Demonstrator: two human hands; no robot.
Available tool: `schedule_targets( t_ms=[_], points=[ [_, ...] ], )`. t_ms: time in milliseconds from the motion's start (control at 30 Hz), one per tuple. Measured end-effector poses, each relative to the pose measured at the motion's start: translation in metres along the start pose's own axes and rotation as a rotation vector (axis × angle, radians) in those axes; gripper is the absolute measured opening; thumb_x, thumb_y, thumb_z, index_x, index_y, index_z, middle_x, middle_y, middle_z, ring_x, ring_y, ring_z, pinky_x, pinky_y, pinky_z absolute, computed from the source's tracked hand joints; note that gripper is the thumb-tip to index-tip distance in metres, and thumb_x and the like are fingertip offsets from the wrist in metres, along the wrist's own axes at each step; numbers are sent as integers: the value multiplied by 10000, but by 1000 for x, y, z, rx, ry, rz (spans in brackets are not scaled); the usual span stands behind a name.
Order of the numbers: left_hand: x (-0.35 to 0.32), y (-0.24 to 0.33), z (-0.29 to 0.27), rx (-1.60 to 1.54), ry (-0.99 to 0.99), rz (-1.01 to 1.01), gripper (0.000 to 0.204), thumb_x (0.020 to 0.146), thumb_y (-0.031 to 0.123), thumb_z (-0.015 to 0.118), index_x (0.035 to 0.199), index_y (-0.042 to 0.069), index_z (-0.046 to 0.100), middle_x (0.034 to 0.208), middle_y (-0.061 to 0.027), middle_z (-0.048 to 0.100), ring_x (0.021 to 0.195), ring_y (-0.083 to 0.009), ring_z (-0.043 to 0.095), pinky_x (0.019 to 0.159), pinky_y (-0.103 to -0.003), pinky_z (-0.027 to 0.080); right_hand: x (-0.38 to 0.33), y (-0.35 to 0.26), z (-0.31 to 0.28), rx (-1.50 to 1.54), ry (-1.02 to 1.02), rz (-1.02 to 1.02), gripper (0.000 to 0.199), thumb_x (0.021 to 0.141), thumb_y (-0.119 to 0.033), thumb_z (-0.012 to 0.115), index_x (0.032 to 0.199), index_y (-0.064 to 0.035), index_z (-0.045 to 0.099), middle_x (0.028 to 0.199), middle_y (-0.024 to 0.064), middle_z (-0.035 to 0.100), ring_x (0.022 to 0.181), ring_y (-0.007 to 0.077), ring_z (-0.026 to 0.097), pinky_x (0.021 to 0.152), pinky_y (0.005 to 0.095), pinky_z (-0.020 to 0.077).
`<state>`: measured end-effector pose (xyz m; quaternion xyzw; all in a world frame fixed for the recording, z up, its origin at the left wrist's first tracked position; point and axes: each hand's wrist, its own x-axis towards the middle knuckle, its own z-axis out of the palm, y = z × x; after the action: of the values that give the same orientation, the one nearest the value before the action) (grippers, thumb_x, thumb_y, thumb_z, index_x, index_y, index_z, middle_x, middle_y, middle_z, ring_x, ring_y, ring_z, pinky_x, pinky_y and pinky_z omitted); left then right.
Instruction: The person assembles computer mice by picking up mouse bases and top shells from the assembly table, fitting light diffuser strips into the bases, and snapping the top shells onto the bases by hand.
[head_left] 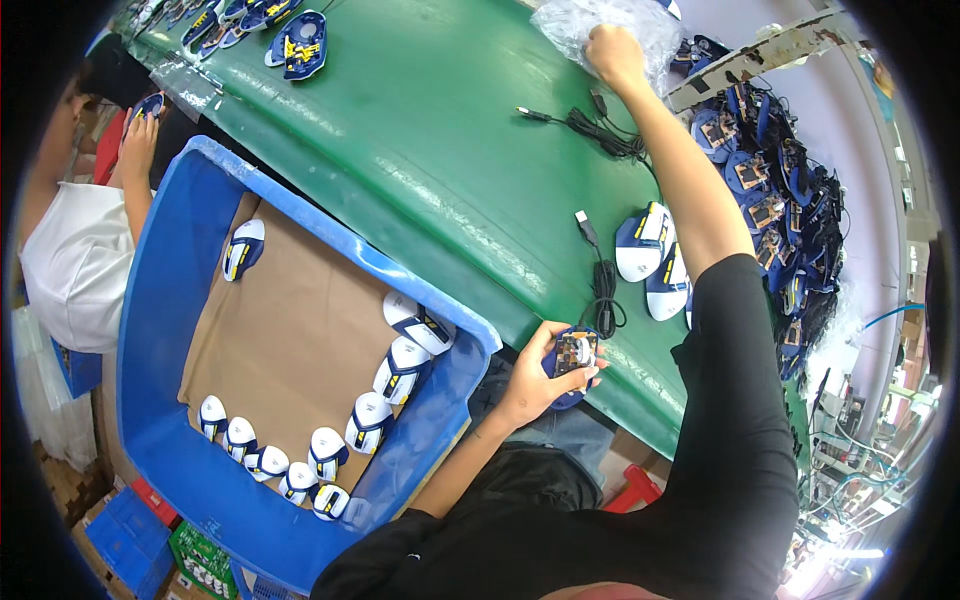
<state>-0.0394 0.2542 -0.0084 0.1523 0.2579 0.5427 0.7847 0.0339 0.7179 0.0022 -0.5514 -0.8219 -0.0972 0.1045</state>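
Now, left hand [528,388] grips the open mouse base [575,352], best held level; right hand [615,55] curls at the clear plastic [563,28], its grasp unclear.

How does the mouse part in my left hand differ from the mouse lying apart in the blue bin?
The held part is open, its insides bare; the lone mouse has its top covered. The held part sits in your left hand; the lone mouse lies on brown liner. Both show dark blue.

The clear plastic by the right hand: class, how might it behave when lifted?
The clear plastic would likely flop, since it lies in loose wrinkles. It looks thin and see-through, so it is probably light for its size.
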Motion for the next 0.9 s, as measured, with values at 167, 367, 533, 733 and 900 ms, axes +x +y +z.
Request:
schedule_targets(
  t_ms=[167, 367, 533, 733, 900],
  points=[
    [0, 0, 13, -54, 87, -58, 352, 825, -31, 697, 1112, -6, 493, 1059, -182, 641, 956, -283, 674, 847, -416, 576, 9, 35, 0, -190, 110, -171, 178, 818, -132, 566, 950, -45, 648, 881, 235, 663, 799, 411, 656, 733, 485, 526],
    [-4, 9, 19, -39, 213, -77, 377, 834, -1, 691, 1170, -21, 522, 989, -168, 660, 854, -263, 695, 780, -380, 584, 9, 28, -17, -83, 287, -189, 149, 853, -49, 552, 973, 17, 612, 891, 212, 678, 794, 348, 671, 699, 409, 536],
    [1, 9, 21, -57, 174, -63, 415, 843, -1, 677, 1197, -8, 461, 1017, -183, 641, 866, -282, 692, 788, -399, 587, 3, 40, -46, 320, 690, -69, 110, 873, -87, 579, 915, 14, 579, 778, 204, 633, 744, 380, 634, 694, 455, 487],
    [-4, 14, 27, -153, 42, -72, 490, 837, -27, 551, 1294, -9, 374, 1197, -247, 550, 1057, -371, 624, 879, -507, 551, -86, 34, -122, 1165, 632, 303, 140, 862, -103, 626, 934, 13, 596, 768, 130, 683, 641, 161, 651, 579, 322, 511],
    [2, 9, 31, -145, 14, -27, 516, 826, -75, 525, 1313, -6, 368, 1266, -238, 526, 1124, -376, 590, 895, -507, 546, -235, 24, -159, 1495, 429, 453, 190, 885, -78, 670, 1005, 57, 613, 929, 107, 682, 792, 138, 643, 722, 248, 512]
  ],
)
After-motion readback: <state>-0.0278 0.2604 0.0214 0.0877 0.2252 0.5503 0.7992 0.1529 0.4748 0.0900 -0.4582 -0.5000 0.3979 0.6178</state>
